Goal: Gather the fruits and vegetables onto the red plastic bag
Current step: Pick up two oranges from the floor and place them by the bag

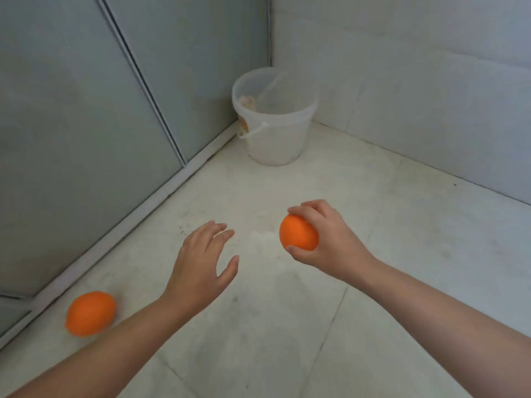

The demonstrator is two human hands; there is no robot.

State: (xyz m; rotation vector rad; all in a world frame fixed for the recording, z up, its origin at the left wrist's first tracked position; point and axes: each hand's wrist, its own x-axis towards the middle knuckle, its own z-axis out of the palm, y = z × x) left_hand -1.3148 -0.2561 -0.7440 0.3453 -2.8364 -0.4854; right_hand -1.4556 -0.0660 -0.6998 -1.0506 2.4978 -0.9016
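Observation:
My right hand (330, 239) is closed around an orange fruit (297, 232), held above the pale floor at centre right. My left hand (204, 262) hovers at centre with fingers spread and nothing in it. A second orange fruit (90, 313) lies on the floor at lower left, beside my left forearm and near the door track. No red plastic bag is in view.
A translucent white bucket (275, 139) with a handle stands in the far corner, something pale inside it. Grey sliding door panels (86, 124) run along the left. A white tiled wall (416, 81) closes the right side. Pale floor tiles (402, 254) spread around the hands.

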